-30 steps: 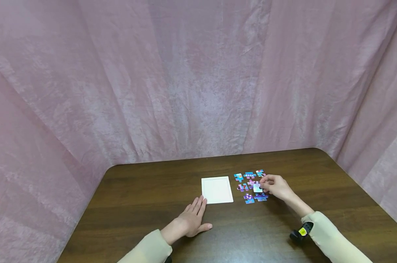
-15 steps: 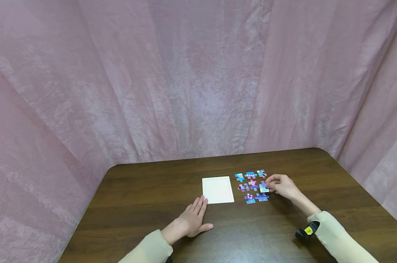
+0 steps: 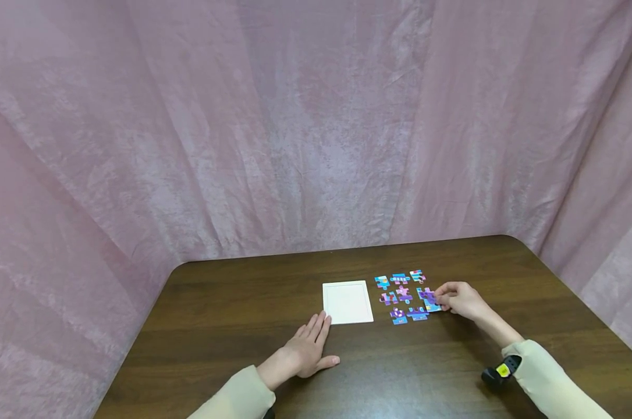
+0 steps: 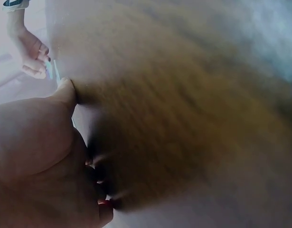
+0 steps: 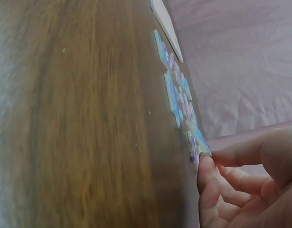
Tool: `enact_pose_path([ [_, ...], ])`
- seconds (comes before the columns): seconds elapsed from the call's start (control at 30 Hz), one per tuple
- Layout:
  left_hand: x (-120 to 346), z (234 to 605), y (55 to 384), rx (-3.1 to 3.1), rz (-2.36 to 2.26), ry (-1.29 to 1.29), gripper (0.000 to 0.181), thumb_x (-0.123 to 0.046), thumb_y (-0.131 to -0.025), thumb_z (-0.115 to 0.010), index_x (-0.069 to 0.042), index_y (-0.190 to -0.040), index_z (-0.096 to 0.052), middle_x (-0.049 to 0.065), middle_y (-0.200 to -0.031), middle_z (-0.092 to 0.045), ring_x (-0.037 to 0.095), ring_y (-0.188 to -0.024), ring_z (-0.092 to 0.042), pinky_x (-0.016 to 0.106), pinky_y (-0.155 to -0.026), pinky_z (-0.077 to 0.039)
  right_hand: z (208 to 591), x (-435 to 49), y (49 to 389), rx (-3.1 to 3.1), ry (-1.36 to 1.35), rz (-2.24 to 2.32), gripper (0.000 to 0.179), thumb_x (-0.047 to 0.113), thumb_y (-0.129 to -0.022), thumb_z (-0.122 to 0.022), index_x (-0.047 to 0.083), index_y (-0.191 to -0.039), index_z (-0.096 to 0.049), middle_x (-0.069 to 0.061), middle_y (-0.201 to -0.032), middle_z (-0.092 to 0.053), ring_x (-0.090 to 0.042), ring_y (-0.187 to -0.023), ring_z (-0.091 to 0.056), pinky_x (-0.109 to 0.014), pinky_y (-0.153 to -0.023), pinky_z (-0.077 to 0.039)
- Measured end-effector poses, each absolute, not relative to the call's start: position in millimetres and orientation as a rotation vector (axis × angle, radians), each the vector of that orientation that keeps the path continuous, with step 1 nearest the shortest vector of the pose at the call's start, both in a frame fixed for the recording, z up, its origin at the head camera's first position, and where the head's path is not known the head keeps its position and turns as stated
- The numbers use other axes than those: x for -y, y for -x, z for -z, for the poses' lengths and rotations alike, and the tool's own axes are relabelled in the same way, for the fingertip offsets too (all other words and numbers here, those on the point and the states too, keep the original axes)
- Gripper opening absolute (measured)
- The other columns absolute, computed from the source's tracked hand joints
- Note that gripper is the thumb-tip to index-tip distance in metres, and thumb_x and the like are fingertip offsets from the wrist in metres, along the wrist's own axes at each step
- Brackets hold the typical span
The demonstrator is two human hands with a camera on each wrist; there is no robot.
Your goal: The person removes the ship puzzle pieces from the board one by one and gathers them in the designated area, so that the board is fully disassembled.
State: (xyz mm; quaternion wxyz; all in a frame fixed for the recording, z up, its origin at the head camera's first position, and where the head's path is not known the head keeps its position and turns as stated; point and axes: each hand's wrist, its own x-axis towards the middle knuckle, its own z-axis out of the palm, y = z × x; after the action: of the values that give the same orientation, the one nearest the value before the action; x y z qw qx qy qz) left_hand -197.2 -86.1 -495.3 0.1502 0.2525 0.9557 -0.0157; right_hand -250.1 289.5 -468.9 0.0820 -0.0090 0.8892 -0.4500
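My right hand (image 3: 462,299) pinches a jigsaw puzzle piece (image 3: 433,305) between thumb and fingers, at the right side of a loose group of pieces. That piece is blue with a light patch, and it looks tilted in the right wrist view, where the fingers (image 5: 238,154) hide part of it. Close by on its left, a purple-and-blue piece (image 3: 421,293) is partly covered. My left hand (image 3: 306,349) lies flat on the table, fingers straight, its fingertips at the near left corner of a white square puzzle frame (image 3: 347,302).
Several other jigsaw pieces (image 3: 398,316) lie picture side up in rough rows, right of the frame. The brown wooden table (image 3: 232,326) has its far edge against a pink curtain (image 3: 295,145). A black wrist camera (image 3: 496,375) hangs below the right sleeve.
My right hand has moved right, away from the frame, with the pinched piece. The piece showed a pale face earlier; its coloured side shows now. My left hand stays in place.
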Motion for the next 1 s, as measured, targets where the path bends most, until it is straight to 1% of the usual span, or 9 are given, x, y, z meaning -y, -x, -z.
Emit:
enact_pose_path([
  [0.07, 85, 489, 196, -2.730, 0.048, -0.716, 0.084, -0.062, -0.097, -0.032, -0.006, -0.155, -0.011, 0.012, -0.164, -0.008, 0.027, -0.151, -0.011, 0.041, -0.120, -0.023, 469, -291, 250, -2.651, 0.028, 1.334, 0.020, 0.008, -0.091, -0.061, -0.008, -0.102, -0.062, -0.001, -0.073, -0.066, -0.012, -0.070, -0.058, -0.027, -0.059, -0.048],
  [0.27, 83, 470, 189, -2.729, 0.041, -0.685, 0.082, -0.059, -0.096, -0.039, -0.006, -0.154, -0.016, 0.012, -0.162, -0.014, 0.027, -0.150, -0.016, 0.041, -0.119, -0.025, 468, -295, 249, -2.667, 0.023, 1.292, 0.016, 0.006, -0.091, -0.059, -0.007, -0.100, -0.062, 0.000, -0.071, -0.063, -0.013, -0.069, -0.058, -0.027, -0.058, -0.047],
  [0.33, 84, 468, 187, -2.727, 0.043, -0.690, 0.082, -0.059, -0.097, -0.039, -0.005, -0.154, -0.016, 0.013, -0.162, -0.014, 0.028, -0.150, -0.016, 0.041, -0.119, -0.025, 469, -295, 248, -2.671, 0.030, 1.282, 0.015, 0.005, -0.091, -0.059, -0.007, -0.099, -0.062, 0.000, -0.069, -0.062, -0.014, -0.068, -0.057, -0.026, -0.057, -0.046],
  [0.4, 84, 468, 187, -2.725, 0.040, -0.692, 0.082, -0.059, -0.097, -0.040, -0.005, -0.154, -0.016, 0.013, -0.162, -0.014, 0.028, -0.150, -0.017, 0.041, -0.119, -0.025, 471, -296, 249, -2.675, 0.037, 1.279, 0.014, 0.005, -0.091, -0.058, -0.007, -0.098, -0.063, 0.001, -0.067, -0.060, -0.013, -0.067, -0.057, -0.025, -0.056, -0.046],
  [0.63, 89, 486, 197, -2.728, 0.033, -0.708, 0.084, -0.063, -0.096, -0.032, -0.005, -0.155, -0.012, 0.013, -0.163, -0.010, 0.027, -0.151, -0.013, 0.041, -0.120, -0.024, 474, -295, 251, -2.715, 0.041, 1.249, 0.013, 0.005, -0.088, -0.061, -0.006, -0.095, -0.064, 0.003, -0.063, -0.059, -0.012, -0.064, -0.056, -0.024, -0.055, -0.045],
  [0.73, 90, 492, 200, -2.739, 0.020, -0.708, 0.084, -0.062, -0.096, -0.034, -0.006, -0.155, -0.013, 0.013, -0.163, -0.011, 0.027, -0.151, -0.014, 0.041, -0.119, -0.024, 474, -295, 251, -2.746, 0.037, 1.210, 0.014, 0.007, -0.085, -0.064, -0.004, -0.093, -0.065, 0.003, -0.063, -0.061, -0.011, -0.063, -0.057, -0.023, -0.056, -0.044],
  [0.87, 90, 494, 200, -2.756, 0.003, -0.742, 0.084, -0.061, -0.096, -0.036, -0.004, -0.155, -0.014, 0.015, -0.163, -0.012, 0.029, -0.150, -0.015, 0.043, -0.118, -0.026, 474, -295, 251, -2.792, 0.036, 1.162, 0.014, 0.008, -0.082, -0.067, -0.003, -0.090, -0.066, 0.003, -0.063, -0.064, -0.010, -0.062, -0.057, -0.024, -0.057, -0.042],
  [1.0, 90, 490, 197, -2.755, -0.011, -0.776, 0.083, -0.059, -0.097, -0.036, -0.002, -0.154, -0.015, 0.017, -0.162, -0.012, 0.031, -0.150, -0.016, 0.044, -0.118, -0.027, 473, -295, 250, -2.824, 0.034, 1.131, 0.012, 0.008, -0.081, -0.068, -0.002, -0.088, -0.066, 0.001, -0.064, -0.064, -0.011, -0.062, -0.058, -0.027, -0.058, -0.042],
])
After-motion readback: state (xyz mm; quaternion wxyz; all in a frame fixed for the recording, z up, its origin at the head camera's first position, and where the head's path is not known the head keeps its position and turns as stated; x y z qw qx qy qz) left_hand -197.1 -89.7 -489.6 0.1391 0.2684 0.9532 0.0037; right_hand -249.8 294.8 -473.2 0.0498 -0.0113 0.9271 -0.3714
